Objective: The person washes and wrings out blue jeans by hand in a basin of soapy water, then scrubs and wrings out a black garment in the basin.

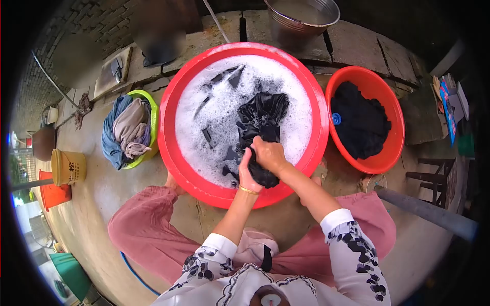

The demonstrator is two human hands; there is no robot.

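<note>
A large red basin (168,137) full of white suds stands in front of me. Over its near side I hold a wet black garment (263,109), bunched and wrinkled, its upper part lying on the foam. My right hand (269,154) is closed in a fist round the middle of the cloth. Just below and to its left, my left hand (249,173) grips the same cloth, thumb up, most of its fingers hidden. More dark fabric (236,77) pokes through the suds, largely submerged. The kind of garment cannot be made out.
To the right, an orange-red basin (398,135) holds dark clothes (360,120). A lime-green basin (151,102) with blue and beige clothes (130,122) sits left. Behind is a metal bucket (301,30); a yellow bucket (69,167) stands far left. A grey pole (429,211) juts in at right.
</note>
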